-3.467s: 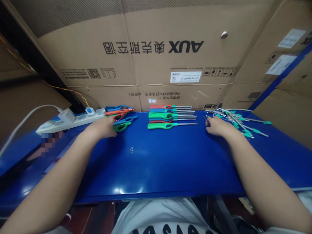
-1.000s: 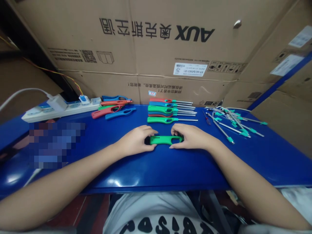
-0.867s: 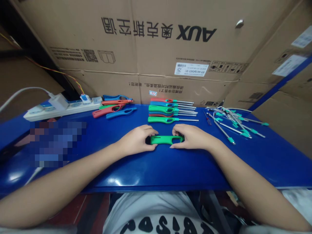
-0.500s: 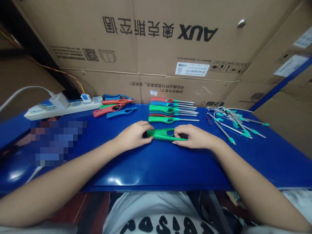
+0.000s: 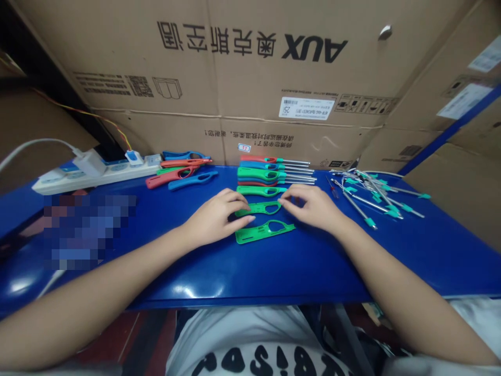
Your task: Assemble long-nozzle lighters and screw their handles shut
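Observation:
Two green lighter casing halves lie apart on the blue table, one behind the other. The front casing half (image 5: 264, 232) shows its hollow inside and a finger hole. Around the left end of the rear casing half (image 5: 264, 209) is my left hand (image 5: 215, 216), its thumb and fingers apart, the thumb tip over the gap between the halves. By the right tip of that rear half is my right hand (image 5: 311, 206), with thumb and index finger spread; its other fingers are partly hidden. Just behind lies a green lighter (image 5: 258, 191) with a metal tube.
More assembled lighters (image 5: 258, 173) are lined up behind. Loose metal tubes with teal ends (image 5: 378, 196) are heaped at right, beside a small screwdriver (image 5: 332, 189). Coloured casings (image 5: 191, 180) and a white power strip (image 5: 109, 175) sit at left. A cardboard box (image 5: 219, 125) walls the back.
The green casing, held in both hands before, is now in two separate halves on the table. My fingers have loosened, and my right hand has shifted slightly back.

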The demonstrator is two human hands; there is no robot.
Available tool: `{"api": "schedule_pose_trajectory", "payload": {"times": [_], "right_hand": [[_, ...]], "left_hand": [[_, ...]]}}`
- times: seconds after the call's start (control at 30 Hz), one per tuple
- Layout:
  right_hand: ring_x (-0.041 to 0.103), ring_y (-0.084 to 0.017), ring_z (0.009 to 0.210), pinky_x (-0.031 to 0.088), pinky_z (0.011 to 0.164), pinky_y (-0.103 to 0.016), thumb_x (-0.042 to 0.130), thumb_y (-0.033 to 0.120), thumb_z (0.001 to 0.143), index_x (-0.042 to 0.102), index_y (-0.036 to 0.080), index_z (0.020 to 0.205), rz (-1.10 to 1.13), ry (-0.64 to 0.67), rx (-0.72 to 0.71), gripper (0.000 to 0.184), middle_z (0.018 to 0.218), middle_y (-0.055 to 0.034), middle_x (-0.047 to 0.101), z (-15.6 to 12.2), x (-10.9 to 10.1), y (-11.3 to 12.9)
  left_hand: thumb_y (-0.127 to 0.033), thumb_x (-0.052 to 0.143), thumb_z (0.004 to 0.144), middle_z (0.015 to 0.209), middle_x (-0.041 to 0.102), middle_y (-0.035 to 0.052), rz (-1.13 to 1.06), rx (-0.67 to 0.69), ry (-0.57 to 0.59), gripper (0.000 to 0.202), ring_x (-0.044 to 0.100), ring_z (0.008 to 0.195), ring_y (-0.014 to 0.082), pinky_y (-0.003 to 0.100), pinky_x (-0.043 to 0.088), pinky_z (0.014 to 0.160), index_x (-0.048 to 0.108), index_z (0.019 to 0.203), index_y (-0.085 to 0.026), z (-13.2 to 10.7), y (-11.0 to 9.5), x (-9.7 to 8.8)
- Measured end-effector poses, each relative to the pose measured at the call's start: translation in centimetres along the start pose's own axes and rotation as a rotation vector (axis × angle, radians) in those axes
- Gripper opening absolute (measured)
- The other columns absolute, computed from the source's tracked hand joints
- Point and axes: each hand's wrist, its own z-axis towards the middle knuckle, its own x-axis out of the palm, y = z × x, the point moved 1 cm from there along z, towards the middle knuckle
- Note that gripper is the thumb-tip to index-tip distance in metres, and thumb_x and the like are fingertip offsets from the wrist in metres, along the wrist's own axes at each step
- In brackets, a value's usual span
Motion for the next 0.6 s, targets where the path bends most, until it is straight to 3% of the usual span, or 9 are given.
{"api": "schedule_pose_trajectory", "payload": {"times": [0.17,0.27,0.4,0.5,0.6], "right_hand": [[0.066,-0.024,0.084,0.048,0.069,-0.033,0.062,0.034,0.089,0.069,0.019,0.074,-0.369,-0.143,0.419,0.023,0.097,-0.0103,0.07,0.1,-2.3,-3.3],[0.067,-0.028,0.092,0.049,0.071,-0.035,0.061,0.039,0.089,0.068,0.02,0.075,-0.524,-0.027,0.717,0.024,0.101,-0.0116,0.07,-0.4,-4.3,-5.1],[0.068,-0.035,0.102,0.052,0.077,-0.041,0.067,0.033,0.083,0.07,0.019,0.094,-0.612,0.183,0.994,0.018,0.11,-0.0157,0.071,-1.6,-6.6,-7.5],[0.067,-0.036,0.108,0.052,0.082,-0.044,0.069,0.031,0.08,0.07,0.02,0.096,-0.597,0.255,1.122,0.019,0.116,-0.0161,0.071,-2.3,-7.5,-9.0],[0.068,-0.033,0.106,0.052,0.085,-0.043,0.069,0.035,0.082,0.071,0.019,0.093,-0.526,0.314,1.147,0.019,0.11,-0.0151,0.071,-2.6,-7.9,-9.8]], "left_hand": [[-0.052,0.069,0.091,0.115,0.071,0.0066,-0.039,0.043,0.126,0.034,0.063,0.11,0.0255,0.038,0.051,0.096,0.072,0.102,-0.02,-0.4,-1.3,0.6],[-0.045,0.068,0.093,0.114,0.072,0.0069,-0.081,0.035,0.152,0.027,0.065,0.108,0.0242,0.036,0.052,0.094,0.069,0.102,-0.019,-0.3,-1.2,0.9],[-0.042,0.067,0.094,0.117,0.07,0.0088,-0.091,0.031,0.147,0.025,0.065,0.112,0.0252,0.038,0.052,0.098,0.069,0.104,-0.018,-0.2,-0.6,1.0],[-0.041,0.067,0.094,0.119,0.069,0.0094,-0.092,0.03,0.142,0.026,0.064,0.113,0.0257,0.039,0.052,0.099,0.07,0.107,-0.019,-0.3,-0.3,1.1],[-0.041,0.067,0.095,0.12,0.068,0.0097,-0.091,0.04,0.143,0.026,0.064,0.113,0.0255,0.039,0.053,0.099,0.071,0.108,-0.019,-0.4,-0.1,1.1]]}}
